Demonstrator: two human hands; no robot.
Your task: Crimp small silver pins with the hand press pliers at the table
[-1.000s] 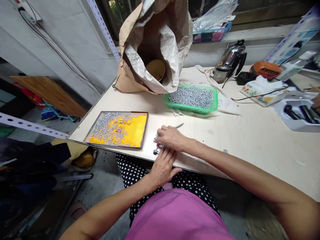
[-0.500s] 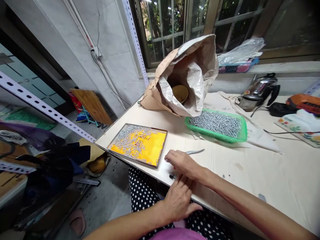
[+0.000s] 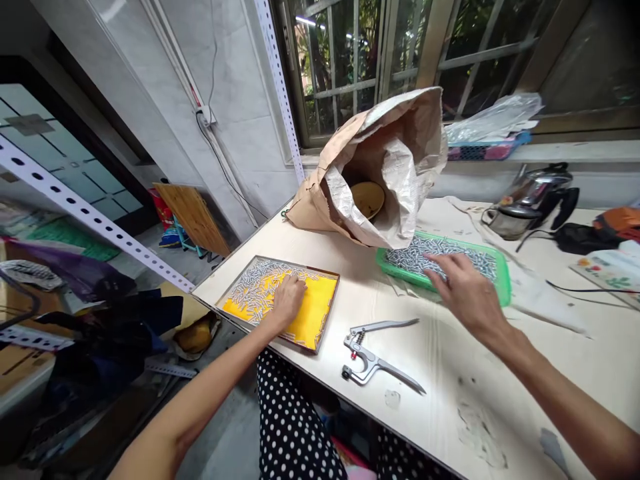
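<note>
Metal pieces in the tray: small, short, silvery cylinders, heaped loosely on the far-left half of the tray, left of the pliers.
Tray: flat, rectangular, with a thin dark metal rim and a smooth bright yellow floor; it lies just left of the pliers, at the table's near edge.
Pliers: grey metal hand tool with two long thin handles spread apart and a red spot at the head; they lie flat and untouched between the two hands.
Basket: shallow green plastic, rectangular, beyond the pliers and to their right, filled with more silvery pieces.
Sack: crumpled brown paper lined with woven white plastic, mouth gaping, beyond the pliers and touching the basket's far edge; a round yellowish bowl sits inside.
Kettle: shiny steel with a black handle, far right of the pliers.
Table: pale, smooth board, scuffed and stained right of the pliers.
Room: grey tiled wall, barred window behind the sack, perforated white steel bar far left of the pliers.
Left hand: palm down in the tray, fingers curled onto the pieces; whether it pinches any cannot be told.
Right hand: palm down, fingers loosely spread, tips over the basket's near rim and its pieces, grasping nothing visible.
</note>
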